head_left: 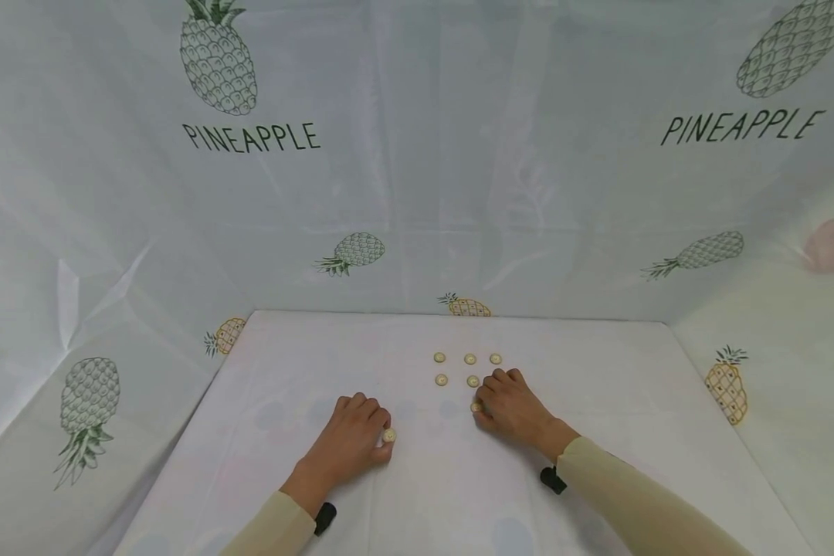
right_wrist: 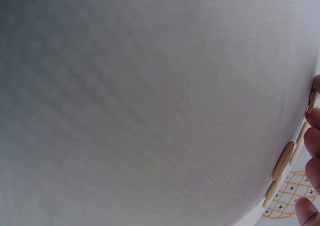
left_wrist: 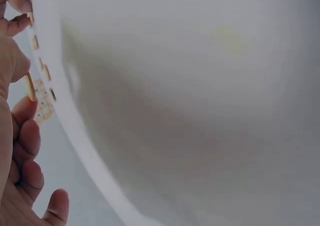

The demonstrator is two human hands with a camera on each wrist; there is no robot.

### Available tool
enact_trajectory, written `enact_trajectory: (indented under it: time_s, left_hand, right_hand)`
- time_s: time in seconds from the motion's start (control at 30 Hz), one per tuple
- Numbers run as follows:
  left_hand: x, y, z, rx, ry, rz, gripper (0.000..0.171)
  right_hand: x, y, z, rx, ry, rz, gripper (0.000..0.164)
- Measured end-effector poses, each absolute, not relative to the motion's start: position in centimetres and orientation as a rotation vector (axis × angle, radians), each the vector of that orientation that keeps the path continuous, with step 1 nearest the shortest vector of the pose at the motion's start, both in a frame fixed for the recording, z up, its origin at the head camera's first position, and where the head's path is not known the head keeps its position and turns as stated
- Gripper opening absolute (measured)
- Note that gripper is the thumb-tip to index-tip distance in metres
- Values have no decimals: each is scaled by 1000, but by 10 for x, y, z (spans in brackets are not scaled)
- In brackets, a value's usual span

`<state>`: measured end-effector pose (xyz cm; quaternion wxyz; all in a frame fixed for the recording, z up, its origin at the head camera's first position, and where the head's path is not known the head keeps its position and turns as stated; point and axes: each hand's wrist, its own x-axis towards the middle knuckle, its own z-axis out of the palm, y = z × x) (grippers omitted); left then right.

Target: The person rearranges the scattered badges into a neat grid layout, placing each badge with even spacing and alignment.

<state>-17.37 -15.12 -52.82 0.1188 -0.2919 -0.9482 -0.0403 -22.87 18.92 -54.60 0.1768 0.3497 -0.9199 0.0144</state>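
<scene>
My left hand (head_left: 350,439) pinches a round wooden button (head_left: 389,435) between thumb and forefinger, its flat face showing in the head view. In the left wrist view that button (left_wrist: 30,87) appears edge-on at the fingertips, and the other fingers are bent loosely. To the right, my right hand (head_left: 517,409) has thumb and forefinger on another button (head_left: 476,407), low over the white cloth. Just beyond it lie two buttons side by side, the left (head_left: 441,380) and the right (head_left: 472,381). A back row holds three more, its middle button (head_left: 469,359) among them.
A white cloth (head_left: 417,502) with faint coloured dots covers the table. Pale sheeting (head_left: 452,193) printed with pineapples hangs behind the table's far edge and down both sides. A dark wrist device (head_left: 553,479) sits under the right wrist, and a similar one (head_left: 325,518) under the left.
</scene>
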Motion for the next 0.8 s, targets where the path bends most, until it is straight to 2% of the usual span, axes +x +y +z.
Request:
enact_trajectory:
  time_s: [0.5,0.8]
  left_hand:
    - [-220,-83,-522,-849,-2940,-139,20]
    - [-237,-64,-531,-841,-3000,-98,21]
  right_hand:
    - [-229,190,-547,954,-2628,31,19]
    - [-230,190,-547,961,-2637,47,21]
